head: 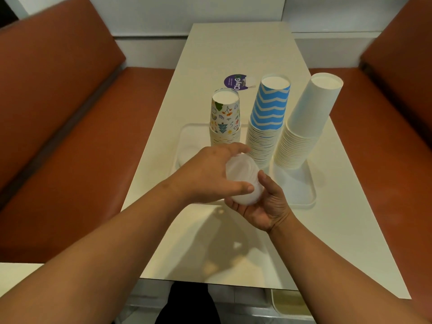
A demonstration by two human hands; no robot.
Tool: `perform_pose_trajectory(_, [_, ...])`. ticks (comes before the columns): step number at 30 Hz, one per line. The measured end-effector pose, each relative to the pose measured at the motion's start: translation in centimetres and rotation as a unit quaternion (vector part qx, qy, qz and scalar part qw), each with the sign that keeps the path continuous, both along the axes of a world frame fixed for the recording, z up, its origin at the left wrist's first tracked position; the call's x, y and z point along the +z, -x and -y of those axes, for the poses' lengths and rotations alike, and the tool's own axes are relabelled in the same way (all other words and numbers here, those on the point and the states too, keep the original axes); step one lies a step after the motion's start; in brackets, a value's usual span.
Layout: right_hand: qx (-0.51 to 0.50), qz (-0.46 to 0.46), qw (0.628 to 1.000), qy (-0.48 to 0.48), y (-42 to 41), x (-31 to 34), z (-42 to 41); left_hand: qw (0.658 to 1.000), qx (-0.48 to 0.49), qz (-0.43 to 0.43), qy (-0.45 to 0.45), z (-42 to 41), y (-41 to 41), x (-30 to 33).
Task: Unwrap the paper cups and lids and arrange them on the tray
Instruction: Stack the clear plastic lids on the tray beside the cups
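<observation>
Both hands were on a stack of clear lids (pixel 243 181) just above the tray's (pixel 306 195) near edge: left hand (pixel 210 176) curled over the top, right hand (pixel 264 202) cupping it underneath. On the tray stood three upside-down cup stacks: patterned (pixel 225 120), blue zigzag (pixel 266 122), plain white (pixel 304 127).

Lids (pixel 243 181) translucent plastic; cup stacks (pixel 266 127) matt paper; table (pixel 233 54) smooth, glossy; benches (pixel 70 136) smooth leather-look upholstery.

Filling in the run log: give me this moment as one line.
stage: lids in hand | left hand: grips lid stack | right hand: holds it beneath | tray: three upside-down cup stacks | table: purple label
</observation>
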State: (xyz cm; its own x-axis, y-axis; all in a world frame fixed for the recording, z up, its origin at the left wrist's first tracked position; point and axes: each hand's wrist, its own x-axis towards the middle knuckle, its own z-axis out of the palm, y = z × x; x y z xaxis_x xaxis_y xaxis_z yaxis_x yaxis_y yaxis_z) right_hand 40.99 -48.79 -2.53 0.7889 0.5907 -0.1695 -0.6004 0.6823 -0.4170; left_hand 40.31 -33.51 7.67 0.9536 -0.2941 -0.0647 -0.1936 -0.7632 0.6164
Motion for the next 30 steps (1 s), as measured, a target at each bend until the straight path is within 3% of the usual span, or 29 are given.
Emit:
perform_pose_trajectory(7, [-0.015,-0.023,1.000,0.006,-0.3,0.1,-0.3,0.996,0.027,0.081,0.013,-0.7,0.8,1.0])
perform_pose_trajectory(11, [-0.011,-0.059,0.998,0.025,-0.8,-0.3,-0.3,0.987,0.103,0.121,0.008,-4.3,0.1,2.2])
perform_pose_trajectory(14, [-0.014,-0.079,0.997,0.020,-0.9,-0.6,-0.4,0.977,0.166,0.056,-0.119,-7.6,-2.9,-0.1])
perform_pose_trajectory(17, [-0.023,-0.088,0.996,0.023,-1.1,-1.2,-0.5,0.970,0.135,-0.025,-0.202,-9.4,-5.7,-3.4])
perform_pose_trajectory(30, [-0.038,-0.105,0.994,0.018,-1.6,-2.3,-0.4,0.971,0.051,-0.060,-0.226,-8.9,-10.3,-7.7])
